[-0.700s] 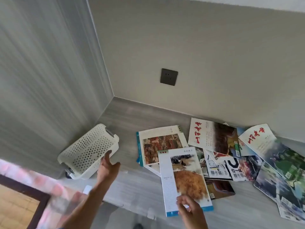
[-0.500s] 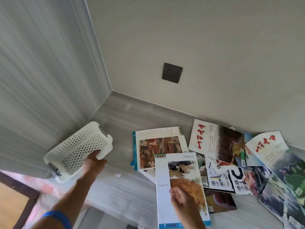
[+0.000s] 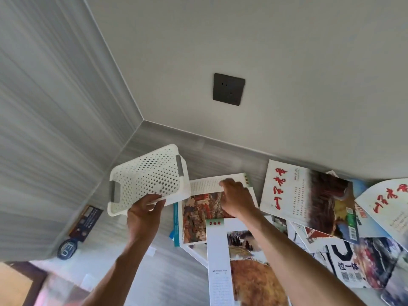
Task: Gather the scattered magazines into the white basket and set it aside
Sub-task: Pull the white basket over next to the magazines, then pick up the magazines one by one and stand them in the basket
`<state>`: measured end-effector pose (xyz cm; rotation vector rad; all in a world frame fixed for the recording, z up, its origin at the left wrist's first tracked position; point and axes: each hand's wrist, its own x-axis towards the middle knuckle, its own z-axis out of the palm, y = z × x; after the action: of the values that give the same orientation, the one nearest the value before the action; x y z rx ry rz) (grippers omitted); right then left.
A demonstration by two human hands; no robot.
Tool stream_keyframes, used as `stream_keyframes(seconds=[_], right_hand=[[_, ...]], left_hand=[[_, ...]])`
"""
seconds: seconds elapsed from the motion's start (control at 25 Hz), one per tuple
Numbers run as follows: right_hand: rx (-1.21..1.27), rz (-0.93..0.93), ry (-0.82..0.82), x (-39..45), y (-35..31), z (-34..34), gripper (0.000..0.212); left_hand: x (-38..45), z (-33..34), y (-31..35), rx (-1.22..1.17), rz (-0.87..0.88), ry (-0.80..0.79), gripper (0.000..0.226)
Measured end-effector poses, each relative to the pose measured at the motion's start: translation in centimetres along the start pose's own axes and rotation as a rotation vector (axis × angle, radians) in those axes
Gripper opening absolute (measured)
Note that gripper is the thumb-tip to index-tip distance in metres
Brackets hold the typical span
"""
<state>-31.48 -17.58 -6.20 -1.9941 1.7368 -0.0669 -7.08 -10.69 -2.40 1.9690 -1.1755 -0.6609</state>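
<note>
My left hand (image 3: 143, 214) grips the rim of the white perforated basket (image 3: 150, 176) and holds it tilted in the air above the grey surface, its holed bottom towards me. My right hand (image 3: 236, 198) rests on the upper part of a blue-spined magazine with a painting on its cover (image 3: 198, 219), fingers bent over its top page. A white magazine with a brown landscape (image 3: 242, 268) overlaps it in front. Further magazines with red characters (image 3: 306, 195) lie scattered to the right, overlapping each other.
A dark leaflet (image 3: 86, 219) and a round dark badge (image 3: 67, 250) lie on the surface by the left wall panel. A black wall socket (image 3: 229, 89) sits above the corner. More magazines (image 3: 357, 268) cover the right side of the grey surface (image 3: 167, 272).
My left hand took hold of the basket and lifted it up and to the right. My right hand left the front magazine and moved onto the blue-spined one behind it.
</note>
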Motion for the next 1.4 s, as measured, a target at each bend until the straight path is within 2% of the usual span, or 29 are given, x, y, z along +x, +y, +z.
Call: stream_keyframes(seconds=[0.12, 0.2, 0.28, 0.4, 0.6, 0.68, 0.76, 0.8, 0.88, 0.96, 1.0, 1.04, 1.08, 1.12, 1.16, 1.2, 1.32, 1.36, 1.4], right_hand=[[0.121, 0.076, -0.12, 4.2, -1.4, 2.2, 0.083], [0.067, 0.073, -0.124, 4.5, -2.0, 4.2, 0.094], [-0.014, 0.061, -0.084, 3.4, -1.6, 5.5, 0.093], [-0.065, 0.048, -0.07, 0.4, -0.3, 6.5, 0.088], [-0.117, 0.039, -0.148, -4.3, 0.6, 6.8, 0.081], [-0.108, 0.007, -0.081, -5.9, 0.6, 6.2, 0.068], [-0.028, 0.013, 0.082, -8.7, 1.0, 5.6, 0.057], [0.035, 0.05, 0.186, -10.5, 1.3, 5.5, 0.056], [0.129, 0.207, 0.367, -15.3, 2.8, 5.6, 0.063], [0.172, 0.46, 0.401, -20.6, 4.7, 6.2, 0.07], [0.192, 0.606, 0.341, -22.9, 5.5, 6.5, 0.078], [0.18, 0.736, 0.234, -24.8, 6.2, 6.9, 0.087], [0.144, 0.829, 0.121, -26.2, 6.9, 7.3, 0.096], [0.138, 0.884, 0.067, -27.0, 7.6, 7.3, 0.1], [0.167, 0.914, 0.066, -27.0, 8.2, 7.0, 0.099], [0.208, 0.933, 0.071, -26.7, 8.8, 6.4, 0.09], [0.409, 0.851, 0.129, -25.3, 8.5, 3.5, 0.038], [0.542, 0.8, 0.179, -25.1, 7.5, 2.4, 0.027], [0.671, 0.73, 0.227, -24.8, 5.9, 1.1, 0.023]], left_hand=[[1.5, -0.3, -0.5, -0.026, 0.036, -0.003, 0.018], [2.2, -0.8, -0.8, -0.036, 0.083, -0.022, 0.018], [3.0, -0.5, -1.0, -0.043, 0.101, -0.05, 0.016], [3.4, 1.1, -0.4, -0.071, 0.038, -0.081, 0.012], [2.7, 5.6, 1.6, 0.065, 0.074, -0.208, 0.01], [2.4, 6.8, 2.2, 0.134, 0.086, -0.318, 0.02], [1.9, 7.3, 2.4, 0.262, 0.136, -0.41, 0.04], [1.5, 7.1, 2.3, 0.338, 0.171, -0.404, 0.051], [-0.5, 6.3, 1.6, 0.442, 0.252, -0.274, 0.061], [-4.3, 5.7, 0.4, 0.427, 0.407, -0.209, 0.05], [-6.7, 5.6, -0.1, 0.384, 0.479, -0.313, 0.04], [-8.9, 5.7, -0.5, 0.343, 0.488, -0.522, 0.033], [-11.1, 6.1, -0.8, 0.312, 0.43, -0.772, 0.03], [-13.0, 6.5, -1.2, 0.308, 0.353, -1.033, 0.033], [-14.5, 7.1, -1.7, 0.342, 0.311, -1.21, 0.037], [-15.5, 7.8, -2.2, 0.396, 0.323, -1.249, 0.041], [-16.6, 8.5, -1.3, 0.439, 0.276, -1.115, 0.041], [-16.6, 8.3, -0.3, 0.391, 0.248, -1.091, 0.042], [-16.6, 7.9, 1.3, 0.232, 0.179, -1.11, 0.045]])
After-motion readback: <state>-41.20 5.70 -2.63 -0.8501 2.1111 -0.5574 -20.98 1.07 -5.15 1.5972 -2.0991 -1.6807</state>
